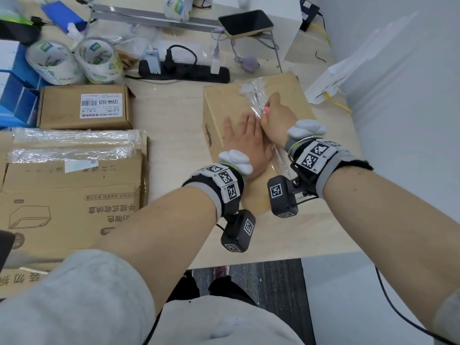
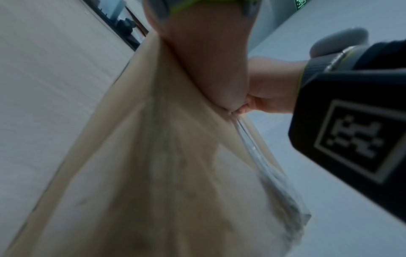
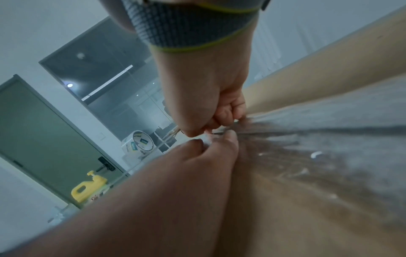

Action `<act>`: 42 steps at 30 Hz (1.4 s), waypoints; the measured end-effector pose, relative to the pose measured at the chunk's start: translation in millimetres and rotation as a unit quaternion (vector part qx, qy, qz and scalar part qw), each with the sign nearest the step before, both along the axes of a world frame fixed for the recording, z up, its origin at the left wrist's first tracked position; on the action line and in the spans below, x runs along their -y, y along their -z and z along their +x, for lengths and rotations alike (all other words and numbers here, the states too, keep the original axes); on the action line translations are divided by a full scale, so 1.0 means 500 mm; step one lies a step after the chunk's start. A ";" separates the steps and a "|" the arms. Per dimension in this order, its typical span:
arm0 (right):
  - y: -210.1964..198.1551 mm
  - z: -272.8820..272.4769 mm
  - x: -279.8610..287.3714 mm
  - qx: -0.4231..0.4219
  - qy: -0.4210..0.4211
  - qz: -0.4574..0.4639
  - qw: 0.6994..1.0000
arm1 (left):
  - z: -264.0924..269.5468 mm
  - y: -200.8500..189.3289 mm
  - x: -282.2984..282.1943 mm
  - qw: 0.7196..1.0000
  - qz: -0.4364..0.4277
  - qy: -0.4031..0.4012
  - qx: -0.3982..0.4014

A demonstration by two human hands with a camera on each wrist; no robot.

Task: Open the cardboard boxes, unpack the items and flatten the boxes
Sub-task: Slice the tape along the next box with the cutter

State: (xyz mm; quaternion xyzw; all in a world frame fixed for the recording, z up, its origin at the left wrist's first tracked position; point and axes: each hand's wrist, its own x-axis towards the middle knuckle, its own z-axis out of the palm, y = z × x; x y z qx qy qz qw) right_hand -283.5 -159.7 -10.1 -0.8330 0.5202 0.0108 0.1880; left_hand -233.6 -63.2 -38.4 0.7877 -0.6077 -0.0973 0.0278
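Box: the cardboard box [image 1: 251,135] sits on the desk [image 1: 174,145], top seam taped.
Left hand [image 1: 245,143]: I press it flat, fingers spread.
Right hand [image 1: 276,118]: I pinch the clear tape [image 1: 256,100]; peel low along the seam.

A closed, plain brown cardboard box [image 1: 231,113] lies on the pale wooden table, turned at an angle, with clear packing tape [image 1: 257,95] running along its top seam and crinkled white at the far end. To its left sits a smaller brown cardboard box [image 1: 62,113] with a white label, shut. Nearer lies a large flattened cardboard carton [image 1: 69,200], printed and taped.
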 end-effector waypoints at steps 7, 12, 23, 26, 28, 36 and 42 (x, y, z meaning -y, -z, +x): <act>0.002 -0.011 -0.014 -0.002 0.002 0.010 1.000 | 0.000 0.001 0.003 1.000 0.016 0.005 0.002; 0.006 -0.021 -0.021 0.002 0.003 0.008 1.000 | 0.001 0.002 0.004 1.000 0.019 0.005 0.006; 0.001 -0.039 -0.026 0.009 -0.022 0.002 1.000 | 0.002 0.000 0.003 1.000 0.014 0.002 0.005; 0.002 -0.040 -0.027 0.006 -0.014 0.002 1.000 | -0.011 0.004 -0.013 1.000 0.015 -0.002 -0.001; -0.002 -0.040 -0.027 0.003 -0.003 0.008 1.000 | -0.019 0.010 -0.031 1.000 0.005 0.004 -0.004; -0.001 -0.058 -0.032 0.001 -0.021 0.026 0.999 | -0.024 0.019 -0.039 1.000 -0.015 0.001 -0.004; 0.001 -0.060 -0.038 0.003 -0.020 0.022 1.000 | -0.026 0.022 -0.038 1.000 -0.022 -0.008 -0.006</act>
